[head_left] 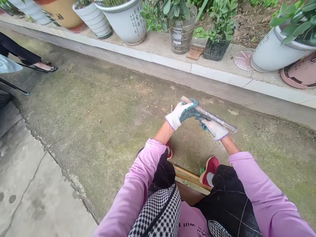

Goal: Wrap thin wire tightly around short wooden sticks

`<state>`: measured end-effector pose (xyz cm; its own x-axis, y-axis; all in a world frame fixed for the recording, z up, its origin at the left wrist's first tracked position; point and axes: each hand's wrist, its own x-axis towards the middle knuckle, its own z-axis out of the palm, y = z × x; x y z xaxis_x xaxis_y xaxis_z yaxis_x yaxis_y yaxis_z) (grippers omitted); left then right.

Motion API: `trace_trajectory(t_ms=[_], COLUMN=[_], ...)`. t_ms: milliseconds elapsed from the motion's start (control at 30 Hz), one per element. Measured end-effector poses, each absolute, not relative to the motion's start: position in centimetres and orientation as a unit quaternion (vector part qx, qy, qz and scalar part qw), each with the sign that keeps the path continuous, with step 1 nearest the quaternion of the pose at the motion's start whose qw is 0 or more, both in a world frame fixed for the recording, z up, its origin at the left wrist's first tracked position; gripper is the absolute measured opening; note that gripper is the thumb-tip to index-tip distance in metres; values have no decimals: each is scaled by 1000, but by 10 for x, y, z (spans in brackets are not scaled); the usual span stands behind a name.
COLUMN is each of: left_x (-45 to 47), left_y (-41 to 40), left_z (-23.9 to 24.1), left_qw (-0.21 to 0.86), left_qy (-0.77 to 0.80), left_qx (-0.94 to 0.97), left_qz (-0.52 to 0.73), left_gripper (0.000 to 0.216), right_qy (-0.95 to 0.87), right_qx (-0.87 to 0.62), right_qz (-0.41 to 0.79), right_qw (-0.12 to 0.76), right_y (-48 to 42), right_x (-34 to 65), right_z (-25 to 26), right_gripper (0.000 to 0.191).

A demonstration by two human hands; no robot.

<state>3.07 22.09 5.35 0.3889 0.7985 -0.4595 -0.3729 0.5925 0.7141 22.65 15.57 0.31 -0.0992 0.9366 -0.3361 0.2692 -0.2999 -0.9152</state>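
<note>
Both my hands wear white work gloves with green-coated palms and fingers. My left hand (186, 113) is wrapped round a wooden stick near its upper left end. A length of the stick is wound with something shiny, like wire or foil (209, 114), and slants down to the right. My right hand (213, 127) is closed against the lower side of the stick, below the shiny part; its fingertips are partly hidden. A short brown stub (172, 108) shows beside my left hand, and I cannot tell what it belongs to.
Potted plants line a tiled ledge (172, 62) ahead, among them a large white pot (128, 24) and a clear plastic container (181, 38). A wooden-framed seat (190, 177) shows between my legs. Another person's leg (22, 49) is at the far left. A crack crosses the concrete.
</note>
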Motion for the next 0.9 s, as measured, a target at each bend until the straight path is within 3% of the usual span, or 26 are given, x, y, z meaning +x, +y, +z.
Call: trace_trajectory(t_ms=[200,300,500,700,900], left_x=[32,27,3,7,22], left_y=[230,234,240,235,223], left_z=[51,53,64,62,64], left_qw=[661,612,695,713,728], left_qy=[513,556,484,491,487], left_qx=[296,314,162,166,187], left_qz=[460,466,507,472,445], left_gripper=[22,24,23,24,14], right_qy=[-595,-634,-527,-431,-394], right_qx=[-547,-530,-602,-580,-592], right_qz=[566,543,548,535,542], right_qw=[163,150,242,438,448], right_y=[129,122,140,162,176], right_x=[180,176,212,235,226], right_z=[17,22,22,40,41], right_gripper=[25,26,31,61,57])
